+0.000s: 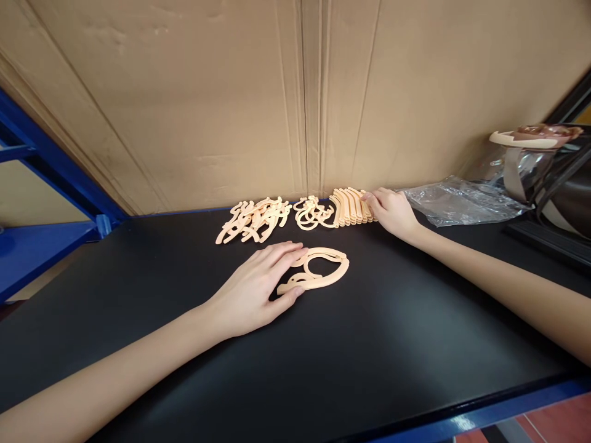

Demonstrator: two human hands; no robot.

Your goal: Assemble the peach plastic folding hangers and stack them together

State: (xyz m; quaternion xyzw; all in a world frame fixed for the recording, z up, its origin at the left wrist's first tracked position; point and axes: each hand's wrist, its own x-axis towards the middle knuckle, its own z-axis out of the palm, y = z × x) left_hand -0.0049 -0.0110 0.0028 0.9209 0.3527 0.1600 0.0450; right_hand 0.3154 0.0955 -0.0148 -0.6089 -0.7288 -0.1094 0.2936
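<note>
My left hand (256,286) rests low on the dark tabletop, its fingers and thumb closed around the left end of a folded peach-coloured hanger (339,274). The hanger lies flat, and the fingers cover part of it. Farther back, my right hand (392,212) reaches to the right end of a neat row of curved hanger arms (348,208). Its thumb and fingertips are curled onto the last arm of that row, and the hand hides the end. Left of the row sit a small heap of hanger hooks (313,214) and a loose pile of curved hanger pieces (253,218).
A crumpled clear plastic bag (462,200) lies right of my right hand. Beyond it are a clear bag with a pinkish top (526,147) and a dark brown item (567,191). Cardboard (221,104) stands behind the table, with a blue metal frame (60,166) at left.
</note>
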